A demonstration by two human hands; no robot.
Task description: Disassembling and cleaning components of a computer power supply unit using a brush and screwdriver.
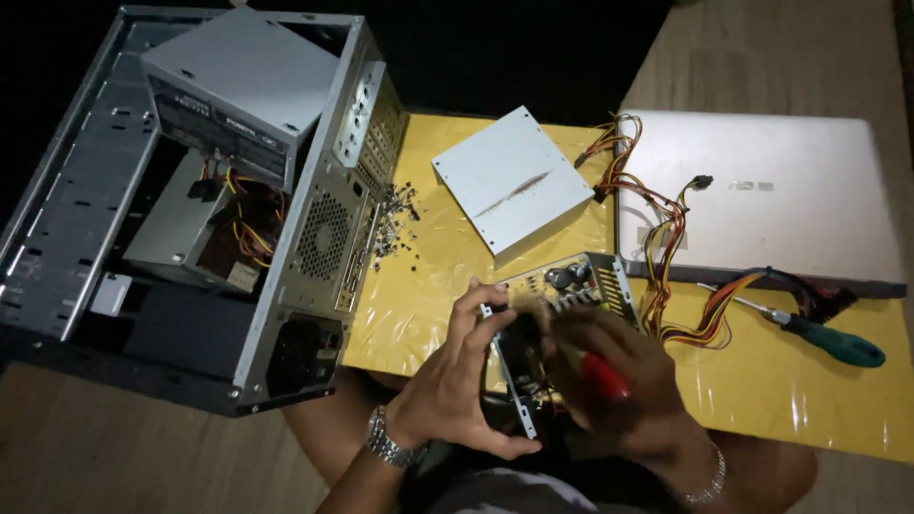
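The left hand (455, 385) curls around the near-left edge of an opened power supply unit (562, 295), fingers closed on its metal frame. The right hand (609, 381) is closed around a red-handled tool (606, 376), pressed against the unit's near-right side; the tip is hidden. The unit lies directly between both hands, tilted, its long axis running near-left to far-right, at the near edge of the yellow surface (438, 276). Its grey cover (512, 181) rests farther off, a green-handled screwdriver (828, 340) to the right.
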